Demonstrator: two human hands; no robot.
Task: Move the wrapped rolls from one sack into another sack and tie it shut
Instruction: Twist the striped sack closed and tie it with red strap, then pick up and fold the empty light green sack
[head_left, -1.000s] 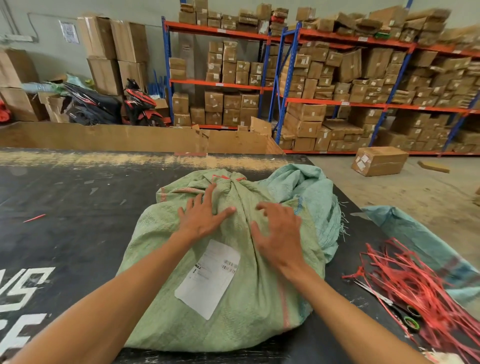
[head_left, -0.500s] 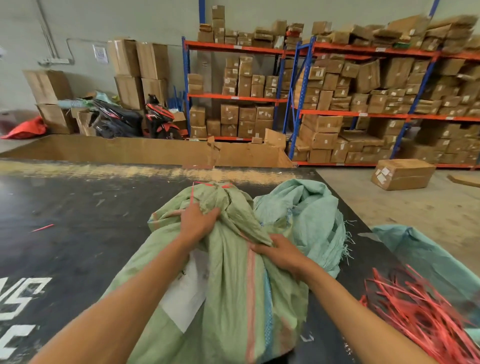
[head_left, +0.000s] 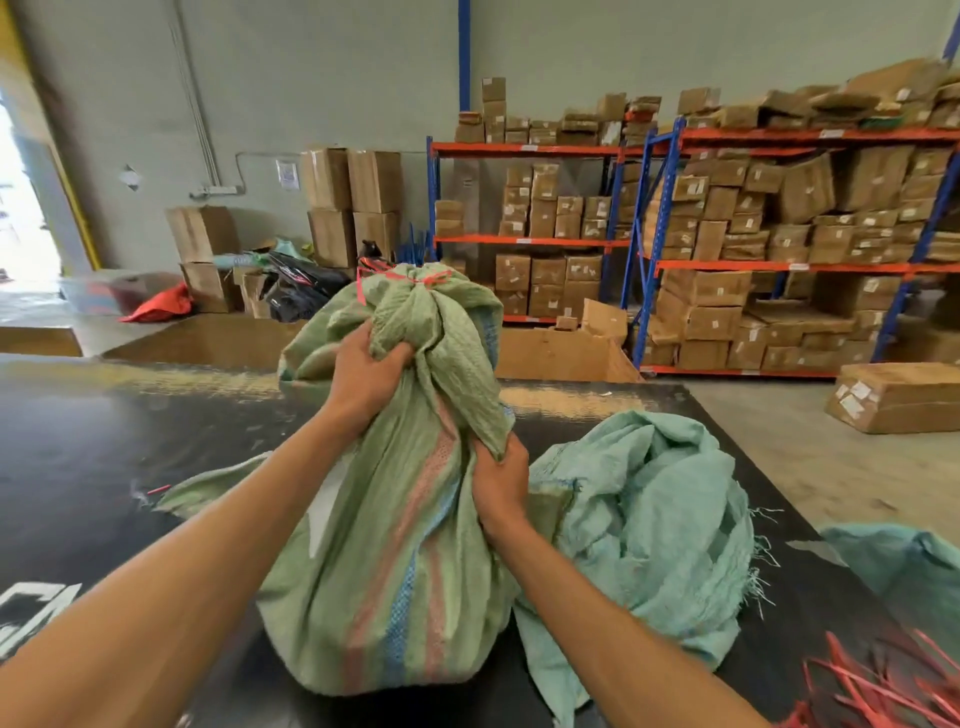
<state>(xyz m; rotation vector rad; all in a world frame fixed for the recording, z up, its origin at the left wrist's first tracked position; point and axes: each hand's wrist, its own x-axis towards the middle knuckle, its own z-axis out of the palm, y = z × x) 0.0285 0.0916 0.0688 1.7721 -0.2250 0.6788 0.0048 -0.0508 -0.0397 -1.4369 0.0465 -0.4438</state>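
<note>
Green sack (head_left: 395, 561) upright on dark tabletop (head_left: 104, 441), centre-near, neck tied w/ red strap (head_left: 415, 280). Left hand (head_left: 363, 379) grip clenched on bunched fabric below knot; right hand (head_left: 498, 483) grip clenched on fold at sack's right side. Teal sack (head_left: 649, 519) crumpled just right, touching it. Red straps (head_left: 883, 691) near right corner. Rolls not visible.

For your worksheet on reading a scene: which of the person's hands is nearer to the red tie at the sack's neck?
Left. The left hand grips the green sack just below the red tie; the right hand grips it lower down.
</note>
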